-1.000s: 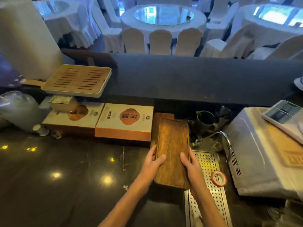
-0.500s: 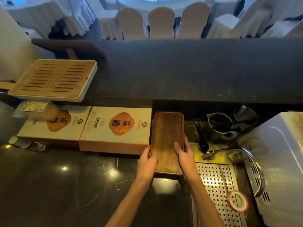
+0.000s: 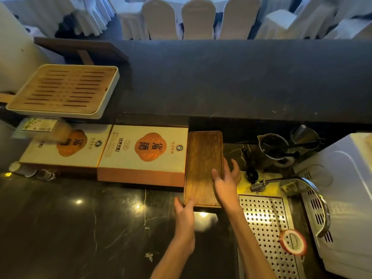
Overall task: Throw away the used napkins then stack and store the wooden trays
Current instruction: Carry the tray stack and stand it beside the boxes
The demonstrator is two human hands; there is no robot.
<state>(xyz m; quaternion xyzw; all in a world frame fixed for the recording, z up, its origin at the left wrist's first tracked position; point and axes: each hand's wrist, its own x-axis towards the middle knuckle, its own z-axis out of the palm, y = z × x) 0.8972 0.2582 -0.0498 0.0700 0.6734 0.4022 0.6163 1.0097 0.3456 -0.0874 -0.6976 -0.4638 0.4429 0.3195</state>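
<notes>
A dark wooden tray (image 3: 203, 164), long and narrow, lies flat on the black counter with its far end against the counter's back wall. It seems to sit on another tray of the same shape, whose edge shows at the near end. My right hand (image 3: 226, 183) rests on the tray's right edge with spread, relaxed fingers. My left hand (image 3: 184, 214) hovers open just off the tray's near left corner, apart from it or barely touching. No napkins are in view.
Two white and orange gift boxes (image 3: 144, 153) lie directly left of the tray. A slatted bamboo tray (image 3: 62, 90) sits on the raised ledge at left. To the right are a perforated metal drain board (image 3: 267, 228), a tape roll (image 3: 292, 241), a faucet (image 3: 308, 184), metal pitchers (image 3: 275, 146) and a white appliance (image 3: 348, 198).
The wooden tray slid away from me to the back wall. Both hands then loosened their grip; the left hand drew back off the near end.
</notes>
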